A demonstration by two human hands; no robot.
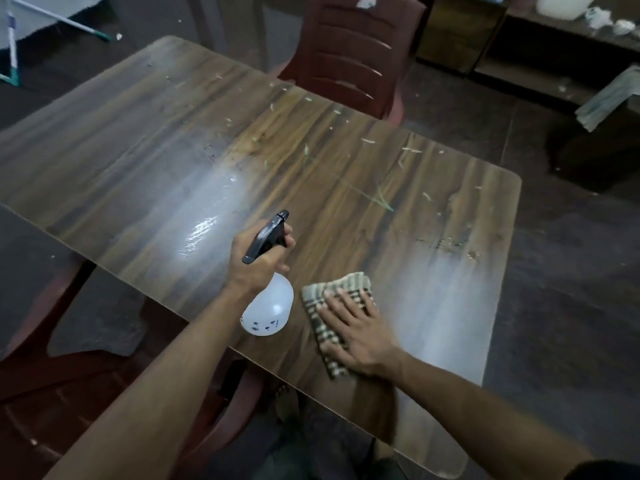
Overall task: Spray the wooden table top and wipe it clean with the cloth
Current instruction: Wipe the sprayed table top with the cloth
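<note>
The wooden table top (145, 140) fills the middle of the view, strewn with small pale scraps and a green streak toward the right. My left hand (258, 263) grips the black trigger head of a white spray bottle (268, 308), held tilted above the near edge with its nozzle pointing away. A wet shiny patch lies just beyond the nozzle. My right hand (353, 332) lies flat with straight fingers on a folded checked cloth (329, 299), pressing it against the table near the front edge.
A dark red plastic chair (349, 53) stands at the table's far side. Another red chair (45, 393) sits low at the left. A shelf with white containers (564, 5) and a hanging cloth (609, 98) lies at the back right. A mop handle (69, 22) lies at the back left.
</note>
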